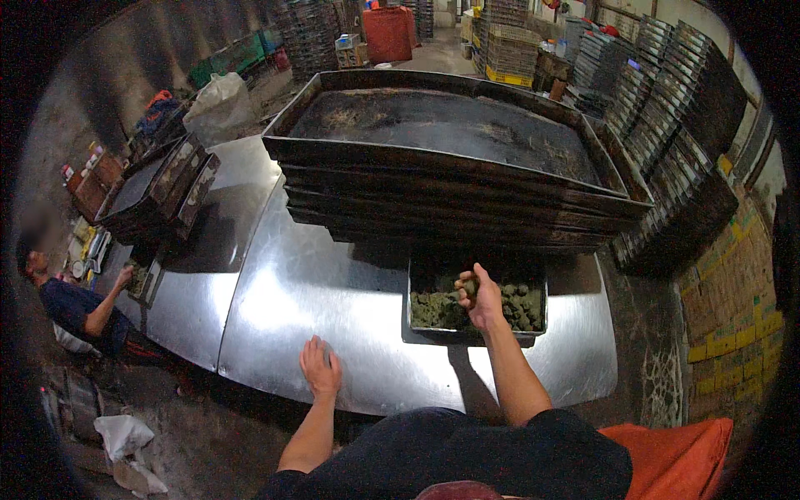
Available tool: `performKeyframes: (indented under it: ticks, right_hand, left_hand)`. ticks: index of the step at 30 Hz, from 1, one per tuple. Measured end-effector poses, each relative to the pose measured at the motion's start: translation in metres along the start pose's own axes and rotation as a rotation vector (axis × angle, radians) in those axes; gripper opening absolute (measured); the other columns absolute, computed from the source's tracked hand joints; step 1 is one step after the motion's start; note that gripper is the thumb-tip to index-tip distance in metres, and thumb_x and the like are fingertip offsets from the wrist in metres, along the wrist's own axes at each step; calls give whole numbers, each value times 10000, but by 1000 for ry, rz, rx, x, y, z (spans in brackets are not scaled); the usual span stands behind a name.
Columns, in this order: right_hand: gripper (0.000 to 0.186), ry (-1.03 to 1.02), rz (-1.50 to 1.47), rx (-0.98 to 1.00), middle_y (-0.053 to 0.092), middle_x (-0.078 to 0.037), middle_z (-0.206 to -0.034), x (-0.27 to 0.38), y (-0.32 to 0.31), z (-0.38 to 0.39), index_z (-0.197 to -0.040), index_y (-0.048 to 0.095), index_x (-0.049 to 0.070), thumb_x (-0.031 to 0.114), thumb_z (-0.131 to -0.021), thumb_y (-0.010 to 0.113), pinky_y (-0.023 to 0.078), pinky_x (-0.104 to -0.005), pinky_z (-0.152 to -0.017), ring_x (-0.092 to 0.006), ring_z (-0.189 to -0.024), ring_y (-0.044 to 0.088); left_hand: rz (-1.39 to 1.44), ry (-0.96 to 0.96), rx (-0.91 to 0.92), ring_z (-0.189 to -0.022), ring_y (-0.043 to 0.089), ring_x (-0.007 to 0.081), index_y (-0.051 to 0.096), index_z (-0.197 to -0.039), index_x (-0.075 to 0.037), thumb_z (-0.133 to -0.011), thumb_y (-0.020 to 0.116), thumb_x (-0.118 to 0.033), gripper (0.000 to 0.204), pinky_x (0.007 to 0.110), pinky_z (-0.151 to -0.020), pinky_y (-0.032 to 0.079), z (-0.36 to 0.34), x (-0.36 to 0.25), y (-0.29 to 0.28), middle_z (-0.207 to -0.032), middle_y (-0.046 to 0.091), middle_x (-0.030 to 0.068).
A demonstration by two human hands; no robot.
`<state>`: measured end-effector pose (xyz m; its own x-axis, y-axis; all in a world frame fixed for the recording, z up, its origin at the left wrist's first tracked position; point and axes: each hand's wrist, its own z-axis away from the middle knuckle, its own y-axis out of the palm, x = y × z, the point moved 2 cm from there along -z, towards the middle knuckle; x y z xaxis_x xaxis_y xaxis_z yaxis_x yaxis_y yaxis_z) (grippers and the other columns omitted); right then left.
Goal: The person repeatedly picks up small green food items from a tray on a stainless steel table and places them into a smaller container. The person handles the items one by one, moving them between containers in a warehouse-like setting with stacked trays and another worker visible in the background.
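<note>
A rectangular metal tray stands on the shiny metal table before me, right of the middle. In it lies a heap of dark green, crumbly, dough-like clumps. Over this heap my right hand is closed, its fingers curled round a lump of the same green dough. My left hand is low over the table's near part, left of the tray. Its fingers are bent in, with a small dark patch by the thumb side; what that is, I cannot tell.
Behind the tray rises a stack of large dark baking trays. At the far left a person works at the same metal table beside a smaller tray stack. More stacked trays line the right side. Orange cloth lies near me.
</note>
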<state>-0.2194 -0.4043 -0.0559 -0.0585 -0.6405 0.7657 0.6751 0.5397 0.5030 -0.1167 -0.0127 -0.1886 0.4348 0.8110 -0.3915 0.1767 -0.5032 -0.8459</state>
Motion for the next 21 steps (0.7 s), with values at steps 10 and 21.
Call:
performKeyframes:
  ticks: [10, 21]
  right_hand:
    - [519, -199, 249, -97, 499, -35, -558, 1, 6, 5, -670, 516, 108, 505, -1004, 526, 295, -296, -388, -122, -413, 393]
    - [587, -92, 94, -137, 417, -22, -487, 3, -16, 20, -583, 410, 135, 545, -981, 547, 247, -285, -351, -126, -352, 345]
  left_hand:
    - [35, -20, 3, -1396, 402, 335, 619, -1252, -32, -895, 596, -168, 383, 510, -1184, 240, 1, -2, -4, -1470, 493, 156]
    - [21, 5, -16, -1405, 391, 330, 613, -1266, -27, -911, 585, -157, 379, 506, -1201, 222, 3, -8, -5, -1488, 476, 149]
